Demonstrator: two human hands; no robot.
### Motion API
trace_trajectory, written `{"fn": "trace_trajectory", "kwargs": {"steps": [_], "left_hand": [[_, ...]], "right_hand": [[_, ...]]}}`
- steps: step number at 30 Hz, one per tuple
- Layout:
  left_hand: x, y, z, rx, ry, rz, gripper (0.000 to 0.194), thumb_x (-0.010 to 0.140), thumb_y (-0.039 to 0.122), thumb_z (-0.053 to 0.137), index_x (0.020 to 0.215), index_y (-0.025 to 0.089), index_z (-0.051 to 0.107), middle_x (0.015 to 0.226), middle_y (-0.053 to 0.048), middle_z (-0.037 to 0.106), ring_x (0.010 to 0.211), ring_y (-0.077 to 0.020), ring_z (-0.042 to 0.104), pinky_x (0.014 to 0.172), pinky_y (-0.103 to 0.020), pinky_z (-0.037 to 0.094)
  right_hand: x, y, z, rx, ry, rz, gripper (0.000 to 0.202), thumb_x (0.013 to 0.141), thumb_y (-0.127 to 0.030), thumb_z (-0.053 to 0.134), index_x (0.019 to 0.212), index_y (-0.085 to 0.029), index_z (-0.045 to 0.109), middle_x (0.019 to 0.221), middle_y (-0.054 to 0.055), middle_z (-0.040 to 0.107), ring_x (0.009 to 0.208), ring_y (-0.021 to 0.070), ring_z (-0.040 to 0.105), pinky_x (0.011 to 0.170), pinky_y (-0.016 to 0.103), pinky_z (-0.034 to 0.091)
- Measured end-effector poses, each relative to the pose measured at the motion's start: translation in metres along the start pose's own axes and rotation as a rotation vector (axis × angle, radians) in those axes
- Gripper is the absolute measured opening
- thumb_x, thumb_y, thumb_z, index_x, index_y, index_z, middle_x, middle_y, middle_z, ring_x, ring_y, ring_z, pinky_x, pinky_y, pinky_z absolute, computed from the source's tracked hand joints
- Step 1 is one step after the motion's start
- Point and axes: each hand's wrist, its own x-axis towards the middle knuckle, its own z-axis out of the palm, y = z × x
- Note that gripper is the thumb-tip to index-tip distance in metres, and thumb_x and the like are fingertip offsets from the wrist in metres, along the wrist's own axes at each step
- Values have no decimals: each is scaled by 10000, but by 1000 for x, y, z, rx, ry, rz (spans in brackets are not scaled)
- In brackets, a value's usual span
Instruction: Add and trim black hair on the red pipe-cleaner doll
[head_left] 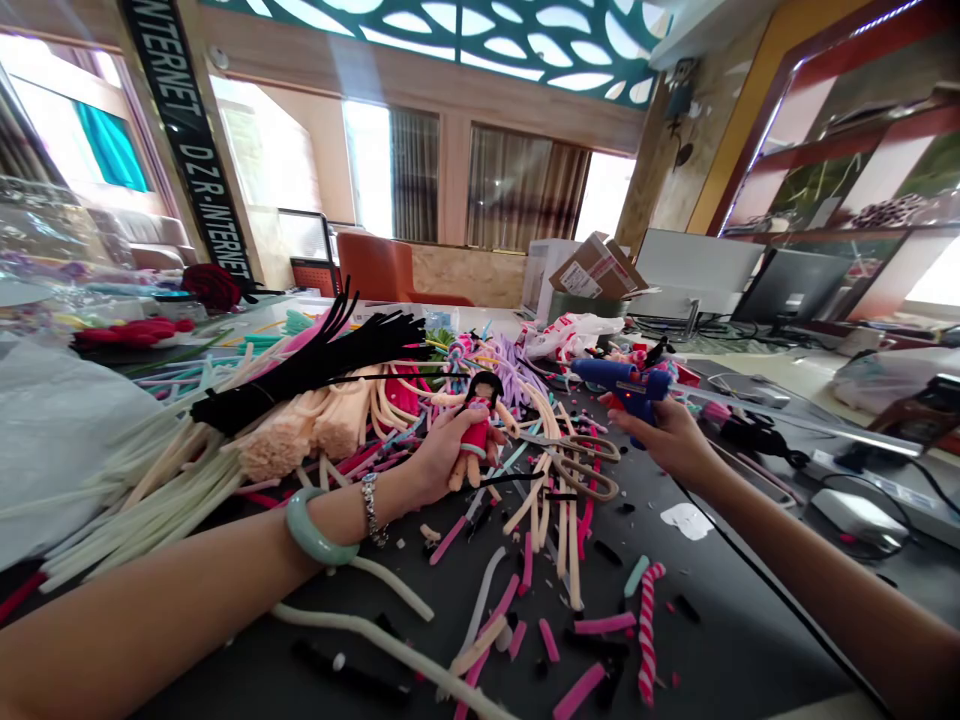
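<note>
A small doll [474, 438] with black hair and a red dress is upright in my left hand [444, 452], whose fingers wrap round its body. My right hand [673, 436] grips a blue glue gun [624, 384] by its handle, the nozzle pointing left toward the doll but apart from it. A small orange light shows on the gun. Scissors [583, 466] with beige handles lie just right of the doll, over peach pipe cleaners. A black strand runs left from the doll's head.
Bundles of black [300, 370], peach [307, 435] and pale green pipe cleaners [150, 520] lie at the left. Cut pink pieces [579, 692] and a striped twist [649, 630] are in front. The gun's black cord [780, 590] runs along my right arm. Monitors stand behind.
</note>
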Motion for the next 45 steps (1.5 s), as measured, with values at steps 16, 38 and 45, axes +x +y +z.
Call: {"fn": "trace_trajectory", "kwargs": {"steps": [16, 38, 45], "left_hand": [[-4, -3, 4, 127, -77, -71, 201, 785, 323, 557, 712, 136, 544, 455, -15, 572, 399, -146, 542, 414, -249, 473], [-7, -5, 7, 101, -96, -105, 190, 773, 323, 586, 780, 149, 511, 562, -24, 640, 378, -140, 548, 400, -266, 479], [-8, -3, 8, 88, -95, -107, 161, 785, 299, 568, 776, 150, 508, 548, -19, 636, 371, -146, 544, 409, -293, 505]], "right_hand": [[-34, 6, 19, 192, -289, 65, 385, 731, -529, 671, 862, -170, 713, 587, 23, 594, 503, 166, 543, 502, 314, 462], [-35, -3, 18, -40, -309, -89, 453, 804, -578, 540, 600, -175, 565, 483, 5, 517, 483, 134, 453, 493, 263, 364], [-35, -6, 17, -44, -337, -93, 436, 821, -570, 529, 648, -174, 592, 486, 10, 539, 483, 143, 474, 504, 273, 370]]}}
